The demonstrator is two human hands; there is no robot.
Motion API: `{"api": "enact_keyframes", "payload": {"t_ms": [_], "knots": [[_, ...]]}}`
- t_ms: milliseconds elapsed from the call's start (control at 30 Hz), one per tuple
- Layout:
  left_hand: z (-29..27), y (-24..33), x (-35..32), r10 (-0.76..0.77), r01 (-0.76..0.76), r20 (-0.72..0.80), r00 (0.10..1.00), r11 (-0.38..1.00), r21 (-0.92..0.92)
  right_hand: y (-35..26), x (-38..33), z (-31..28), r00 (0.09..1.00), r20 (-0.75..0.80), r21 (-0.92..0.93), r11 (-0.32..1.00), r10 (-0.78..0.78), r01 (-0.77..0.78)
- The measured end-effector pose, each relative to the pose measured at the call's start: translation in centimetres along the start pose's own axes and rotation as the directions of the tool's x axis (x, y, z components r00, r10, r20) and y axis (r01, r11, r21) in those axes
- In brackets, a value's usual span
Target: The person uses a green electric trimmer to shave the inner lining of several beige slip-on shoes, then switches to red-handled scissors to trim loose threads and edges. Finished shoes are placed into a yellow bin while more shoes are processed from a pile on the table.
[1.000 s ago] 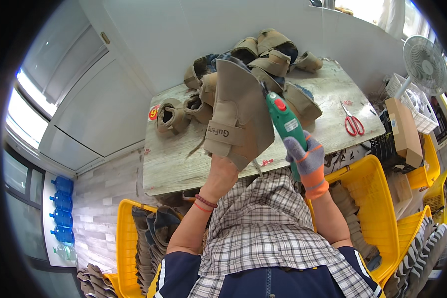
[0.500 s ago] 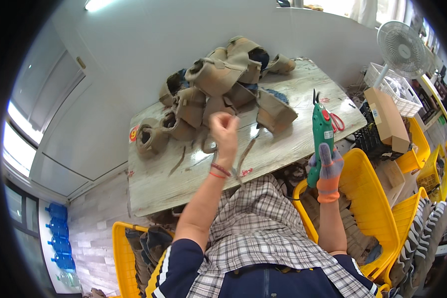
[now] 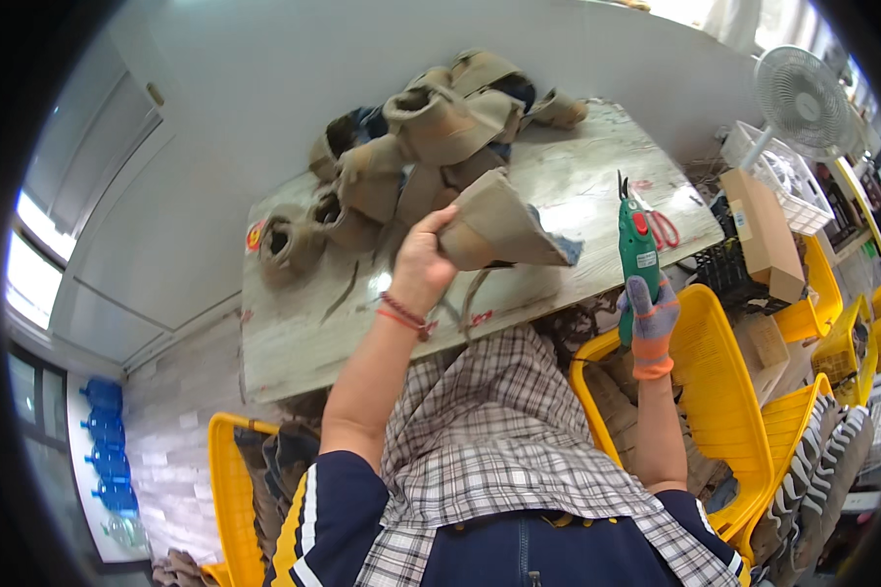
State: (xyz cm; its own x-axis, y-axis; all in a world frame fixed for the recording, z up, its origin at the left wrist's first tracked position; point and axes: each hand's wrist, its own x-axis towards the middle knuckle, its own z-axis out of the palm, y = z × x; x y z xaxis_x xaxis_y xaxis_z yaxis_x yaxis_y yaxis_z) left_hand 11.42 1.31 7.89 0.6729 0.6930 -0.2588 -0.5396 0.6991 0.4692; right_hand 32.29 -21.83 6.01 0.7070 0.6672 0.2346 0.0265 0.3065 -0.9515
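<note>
My bare left hand [image 3: 424, 262] grips a tan shoe upper [image 3: 499, 225] by its left edge, above the near part of the table [image 3: 597, 181]. Blue lining shows at the upper's right end. In my gloved right hand [image 3: 653, 318] is a green electric scissors [image 3: 639, 245], its dark blades pointing up and away from me. A pile of similar tan uppers [image 3: 440, 127] lies toward the table's far side. One more rolled upper [image 3: 291, 245] sits at the left. Thin cut strips [image 3: 341, 293] lie on the near tabletop.
Red-handled scissors [image 3: 665, 232] lie at the table's right edge. A yellow bin [image 3: 719, 362] with tan pieces stands by my right arm, another yellow bin [image 3: 227, 479] at the left. Beyond are a cardboard box [image 3: 764, 235], a white basket [image 3: 791, 186] and a fan [image 3: 803, 103].
My left hand, closed above the table before, now holds an upper lifted from the right of the pile. My right hand keeps the electric scissors in nearly the same place.
</note>
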Motion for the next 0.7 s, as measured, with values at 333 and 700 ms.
{"api": "enact_keyframes", "payload": {"t_ms": [333,700], "knots": [[-9.3,9.6,-15.4,0.140,-0.195,-0.227,0.964,0.951,-0.240,-0.1,-3.8,7.0,0.760,0.592,-0.536,0.572,-0.270,0.621],[-11.0,9.9,-16.4,0.182,-0.265,-0.309,0.934,0.930,-0.253,0.4,-4.3,7.8,0.571,0.699,-0.476,0.317,-0.431,0.821]]}}
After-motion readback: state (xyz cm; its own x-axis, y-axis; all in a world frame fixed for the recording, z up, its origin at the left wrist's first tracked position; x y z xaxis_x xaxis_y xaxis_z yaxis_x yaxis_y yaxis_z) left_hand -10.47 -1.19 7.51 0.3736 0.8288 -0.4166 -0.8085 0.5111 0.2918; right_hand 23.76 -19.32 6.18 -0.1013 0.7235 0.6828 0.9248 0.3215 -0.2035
